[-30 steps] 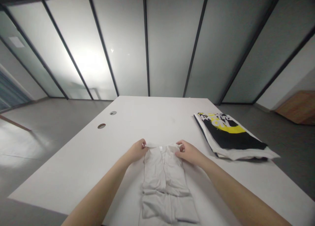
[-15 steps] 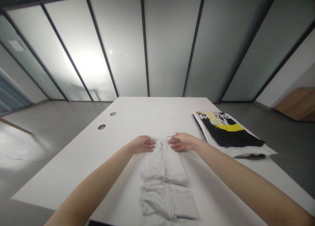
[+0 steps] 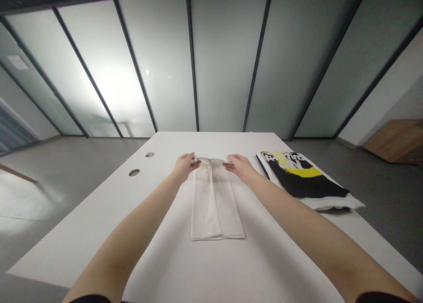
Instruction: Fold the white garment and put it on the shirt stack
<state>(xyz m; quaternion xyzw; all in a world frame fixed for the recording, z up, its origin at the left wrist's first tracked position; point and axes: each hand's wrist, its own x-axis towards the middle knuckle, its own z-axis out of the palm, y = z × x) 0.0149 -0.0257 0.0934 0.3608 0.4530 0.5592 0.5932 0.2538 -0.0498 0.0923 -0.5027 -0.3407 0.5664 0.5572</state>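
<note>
White cloth (image 3: 214, 201) (folded) is gripped by both hands (image 3: 185, 166) (image 3: 242, 166).

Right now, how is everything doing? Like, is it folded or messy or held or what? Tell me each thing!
White cloth: mostly smooth, its far edge held in both hands; can't tell if its near end touches the table.
Left hand: closed on the cloth's far left corner.
Right hand: closed on its far right corner.
Clothes pile: folded, lying on the table.
Glass wall: brightest toward the left.
</note>
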